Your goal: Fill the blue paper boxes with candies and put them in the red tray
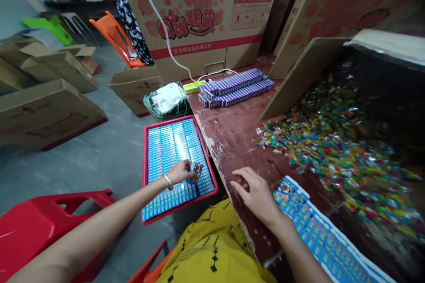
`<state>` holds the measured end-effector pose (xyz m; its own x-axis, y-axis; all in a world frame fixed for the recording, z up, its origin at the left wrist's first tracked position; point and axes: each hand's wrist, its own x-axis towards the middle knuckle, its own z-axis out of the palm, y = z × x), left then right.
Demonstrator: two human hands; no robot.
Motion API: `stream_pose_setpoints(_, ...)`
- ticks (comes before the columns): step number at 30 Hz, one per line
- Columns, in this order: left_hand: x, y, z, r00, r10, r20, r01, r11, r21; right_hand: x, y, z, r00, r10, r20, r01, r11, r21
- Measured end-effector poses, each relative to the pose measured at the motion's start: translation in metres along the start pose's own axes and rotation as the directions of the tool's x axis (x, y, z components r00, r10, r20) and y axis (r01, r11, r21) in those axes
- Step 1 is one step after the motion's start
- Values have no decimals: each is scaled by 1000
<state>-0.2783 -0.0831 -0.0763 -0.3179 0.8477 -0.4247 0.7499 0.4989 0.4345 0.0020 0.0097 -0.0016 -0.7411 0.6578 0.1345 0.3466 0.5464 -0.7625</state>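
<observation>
My left hand (181, 171), with a silver bangle at the wrist, pinches a small candy box (196, 172) above a red tray (144, 177). Tight rows of small blue boxes (166, 150) fill that tray. Over the edge of the brown table, my right hand (255, 192) is open, its fingers slightly curved and holding nothing. Beside the right forearm lies an overlapping row of flat blue cartons (318, 230). Beyond it, a heap of wrapped candies (332, 154) in many colours spreads out of a tipped cardboard box (305, 70).
Purple packs (235, 88) are stacked at the table's back, near a yellow-green power strip (194, 87) with a white cable. Large cartons (206, 17) stand behind. A lined bin (168, 99) and a red stool (43, 225) are on the left. A person (133, 26) is beside an orange chair (113, 37).
</observation>
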Motion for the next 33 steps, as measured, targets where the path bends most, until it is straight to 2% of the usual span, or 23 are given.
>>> stream_pose_setpoints(3,8,3,38,994,-111,2,111,994,12,-7,5,-1,999,35,9,-35,999,17)
stream_pose_setpoints(5,12,9,56,989,-149,-9,149,988,45,-11,7,-2,999,52,14,-52,998,25)
stream_pose_setpoints(11,20,18,82,973,-231,-17,230,957,176,-20,9,-12,997,80,3,-81,996,41)
stream_pose_setpoints(20,17,24,104,967,-255,-28,250,913,323,-31,15,-27,992,116,-45,-114,993,35)
stream_pose_setpoints(33,20,28,102,966,-258,28,222,879,422,-36,28,-39,982,170,-78,-169,985,22)
